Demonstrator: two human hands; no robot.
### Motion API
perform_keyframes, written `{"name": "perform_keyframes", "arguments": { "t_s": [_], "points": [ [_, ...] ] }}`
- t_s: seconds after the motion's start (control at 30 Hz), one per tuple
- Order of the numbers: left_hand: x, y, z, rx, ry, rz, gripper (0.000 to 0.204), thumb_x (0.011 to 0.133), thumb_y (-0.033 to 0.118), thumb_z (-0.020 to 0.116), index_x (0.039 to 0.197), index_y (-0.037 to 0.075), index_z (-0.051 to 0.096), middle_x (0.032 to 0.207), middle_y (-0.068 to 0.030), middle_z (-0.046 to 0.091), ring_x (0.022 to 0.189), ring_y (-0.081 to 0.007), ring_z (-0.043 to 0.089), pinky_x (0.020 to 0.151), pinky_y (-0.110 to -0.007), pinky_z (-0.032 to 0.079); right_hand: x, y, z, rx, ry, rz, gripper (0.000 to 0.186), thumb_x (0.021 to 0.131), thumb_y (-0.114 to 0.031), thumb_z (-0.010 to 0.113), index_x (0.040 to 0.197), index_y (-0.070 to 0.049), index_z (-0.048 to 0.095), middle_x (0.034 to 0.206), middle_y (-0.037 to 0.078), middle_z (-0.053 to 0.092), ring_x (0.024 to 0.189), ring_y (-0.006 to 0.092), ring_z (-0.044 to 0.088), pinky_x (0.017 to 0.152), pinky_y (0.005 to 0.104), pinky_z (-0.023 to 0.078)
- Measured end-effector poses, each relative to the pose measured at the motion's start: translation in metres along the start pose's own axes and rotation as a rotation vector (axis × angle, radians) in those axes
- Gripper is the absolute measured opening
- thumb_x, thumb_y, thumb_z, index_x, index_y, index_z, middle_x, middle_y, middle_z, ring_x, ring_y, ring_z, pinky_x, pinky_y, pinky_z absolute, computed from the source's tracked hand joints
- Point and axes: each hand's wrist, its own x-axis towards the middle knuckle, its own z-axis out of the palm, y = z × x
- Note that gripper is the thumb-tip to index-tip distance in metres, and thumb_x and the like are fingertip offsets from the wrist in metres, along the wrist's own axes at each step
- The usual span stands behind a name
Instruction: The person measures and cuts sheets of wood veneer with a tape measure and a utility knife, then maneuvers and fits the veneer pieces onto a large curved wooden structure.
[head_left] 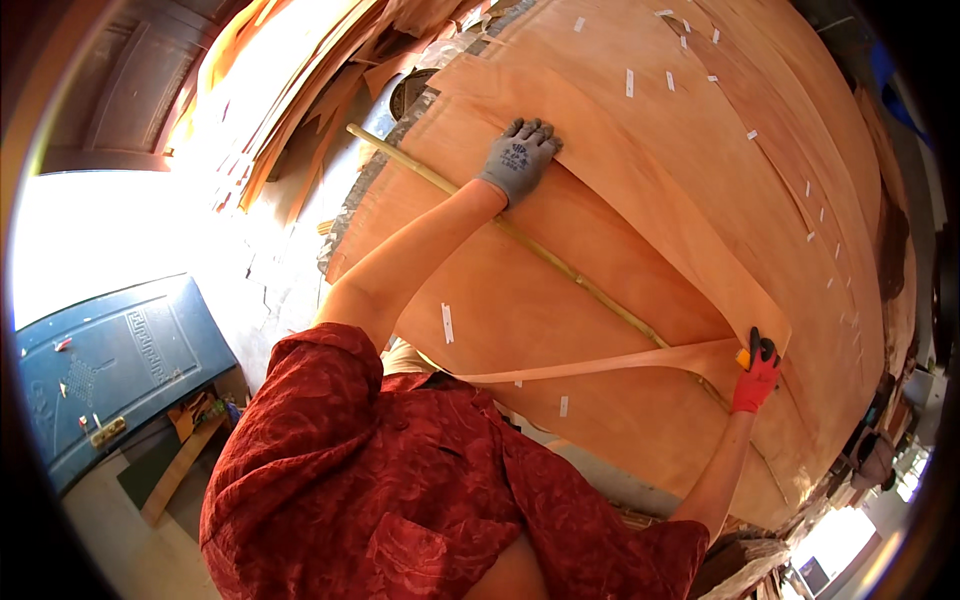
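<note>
My left hand [517,160], in a grey glove, presses on the edge of a thin wood veneer sheet [660,215] with fingers open. My right hand [755,378], in a red glove with dark fingertips, is closed on a small yellow-orange tool [743,357] at the sheet's lower right corner. A narrow veneer strip [600,371] curls from that hand toward my waist. A bamboo stick [575,276] lies diagonally across the lower sheets, passing under the strip.
The broad veneer stack [790,220] carries several short white tape pieces. More loose veneer [240,100] is piled at the upper left. A blue board [125,370] sits at the left, and wooden panelled doors [115,80] stand behind it.
</note>
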Motion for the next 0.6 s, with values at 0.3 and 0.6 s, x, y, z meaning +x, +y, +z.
{"name": "perform_keyframes", "arguments": {
  "t_s": [0.3,0.6],
  "points": [
    [0.017,-0.012,-0.008,-0.026,-0.147,0.11,0.028,0.089,0.015,0.051,0.112,0.013,0.067,0.126,-0.0104,0.061,0.121,-0.0273,0.054,0.103,-0.041,0.041,0.014,0.013,-0.016,0.032,0.094,-0.029,0.057,0.082,0.007,0.05,0.129,-0.023,0.061,0.124,0.011,0.058,0.111,0.0339,0.053,0.095,0.0427,0.044],
    [0.061,-0.008,-0.055,-0.353,-0.542,-0.329,0.029,0.09,0.027,0.059,0.115,0.014,0.069,0.098,-0.0057,0.072,0.069,-0.0193,0.066,0.073,-0.035,0.054,0.082,0.029,-0.098,0.073,0.095,-0.2,0.053,0.08,0.006,0.053,0.125,-0.02,0.062,0.116,0.011,0.062,0.104,0.0337,0.056,0.091,0.0425,0.046]
  ]
}}
